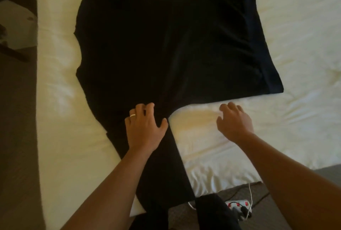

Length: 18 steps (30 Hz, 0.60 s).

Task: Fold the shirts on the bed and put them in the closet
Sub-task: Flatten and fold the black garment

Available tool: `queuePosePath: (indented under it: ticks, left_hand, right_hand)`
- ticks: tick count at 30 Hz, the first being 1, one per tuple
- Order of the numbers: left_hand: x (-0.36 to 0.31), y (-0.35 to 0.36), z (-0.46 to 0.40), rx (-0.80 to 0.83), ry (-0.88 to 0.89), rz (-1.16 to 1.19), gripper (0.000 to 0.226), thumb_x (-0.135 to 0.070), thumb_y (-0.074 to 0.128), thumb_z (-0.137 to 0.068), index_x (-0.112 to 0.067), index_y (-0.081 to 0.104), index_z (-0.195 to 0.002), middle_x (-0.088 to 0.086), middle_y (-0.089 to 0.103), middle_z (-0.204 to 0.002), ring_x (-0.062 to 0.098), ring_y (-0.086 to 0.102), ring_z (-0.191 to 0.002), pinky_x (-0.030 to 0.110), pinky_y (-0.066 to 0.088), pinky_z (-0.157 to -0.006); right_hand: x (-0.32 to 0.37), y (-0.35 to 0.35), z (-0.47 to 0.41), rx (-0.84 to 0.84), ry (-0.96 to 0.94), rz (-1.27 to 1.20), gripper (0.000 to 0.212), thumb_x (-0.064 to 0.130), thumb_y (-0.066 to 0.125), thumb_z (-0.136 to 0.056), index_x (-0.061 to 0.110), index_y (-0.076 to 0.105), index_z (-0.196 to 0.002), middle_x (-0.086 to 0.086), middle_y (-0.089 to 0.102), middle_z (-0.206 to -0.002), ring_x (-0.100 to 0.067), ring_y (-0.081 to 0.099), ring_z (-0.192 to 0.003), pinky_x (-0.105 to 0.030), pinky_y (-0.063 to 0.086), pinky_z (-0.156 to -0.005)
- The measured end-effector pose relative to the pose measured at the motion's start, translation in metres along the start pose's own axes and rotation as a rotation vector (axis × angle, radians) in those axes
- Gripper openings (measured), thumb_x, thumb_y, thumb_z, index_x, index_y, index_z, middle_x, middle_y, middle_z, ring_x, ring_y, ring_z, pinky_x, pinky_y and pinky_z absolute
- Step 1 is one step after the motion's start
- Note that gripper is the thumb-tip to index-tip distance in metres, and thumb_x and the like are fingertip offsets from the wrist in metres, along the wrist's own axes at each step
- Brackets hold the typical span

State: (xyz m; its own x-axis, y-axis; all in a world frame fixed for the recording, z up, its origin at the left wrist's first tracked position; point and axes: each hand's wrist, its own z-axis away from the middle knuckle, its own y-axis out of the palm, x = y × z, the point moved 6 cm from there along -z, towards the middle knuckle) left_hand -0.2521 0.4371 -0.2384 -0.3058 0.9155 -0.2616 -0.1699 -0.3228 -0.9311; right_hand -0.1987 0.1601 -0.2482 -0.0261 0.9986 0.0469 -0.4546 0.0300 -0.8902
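The black shirt (166, 45) is pressed under the left hand (145, 130), fingers (147, 108) spread; its long axis runs ahead. The right hand (234, 121) is held beside it, loosely curled, empty.

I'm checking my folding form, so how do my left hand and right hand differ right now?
The left hand rests on the black shirt near the sleeve; the right hand is over bare white bed, off the shirt. The left hand wears a ring; the right shows none. The left hand's fingers curl into the cloth, while the right hand's hang loosely curled, holding nothing. Both are palm down with bare forearms.
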Motion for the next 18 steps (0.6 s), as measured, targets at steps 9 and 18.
queuePosePath:
  ticks: [9, 18]
  left_hand:
    - [-0.041, 0.038, -0.024, 0.09, 0.024, -0.328, 0.058, -0.038, 0.08, -0.078, -0.015, 0.059, -0.127, 0.019, 0.053, -0.123, 0.045, 0.055, -0.106, 0.048, 0.052, -0.071]
    - [-0.059, 0.034, -0.01, 0.135, 0.114, -0.409, 0.064, -0.002, 0.093, -0.056, -0.002, 0.069, -0.115, 0.024, 0.059, -0.106, 0.045, 0.063, -0.08, 0.039, 0.048, -0.044]
  right_hand:
    - [-0.13, -0.045, -0.075, -0.032, -0.006, 0.412, 0.082, 0.028, 0.072, -0.084, 0.017, 0.028, -0.152, -0.018, 0.034, -0.151, -0.038, 0.043, -0.128, -0.045, 0.044, -0.098]
    - [-0.184, -0.066, -0.088, 0.007, -0.23, 0.426, 0.034, 0.017, 0.056, -0.096, 0.016, 0.061, -0.129, -0.008, 0.065, -0.113, -0.031, 0.064, -0.102, -0.041, 0.053, -0.087]
